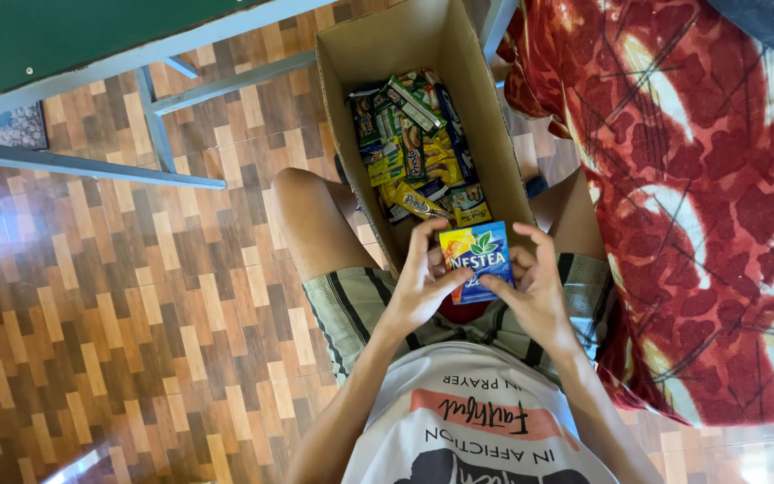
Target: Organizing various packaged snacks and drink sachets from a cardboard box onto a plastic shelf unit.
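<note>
A small flat sachet point(477, 260) is held w/ both hands just above the lap, at the near end of an open cardboard box point(365, 54) that stands on the floor between the knees. The left hand point(423, 282) is curled partway, thumb across the sachet's lower left front, fingers wrapped behind its left edge; the right hand point(537, 287) is likewise half closed, fingertips pinched on the right edge and lower right corner. Neither hand is fully clenched. The sachet is judged to be light and thin, approx. a powder-drink packet: soft and crinkly rather than stiff, probably w/ a glossy film surface that could slip, so it is best gripped at the sealed side edges or corners, as is done here, not squeezed in the middle. It is not likely fragile, though a seam could be torn if pulled hard. As to looks: rectangular, mostly blue, w/ a yellow-orange patch at the upper left, green leaf motif near the top and white lettering across the middle. The box is packed w/ many similar sachets point(414, 143) in yellow, green and blue, laid loosely. A red patterned cloth point(709, 197) is seen to the right, wood-pattern floor point(118, 296) to the left.
</note>
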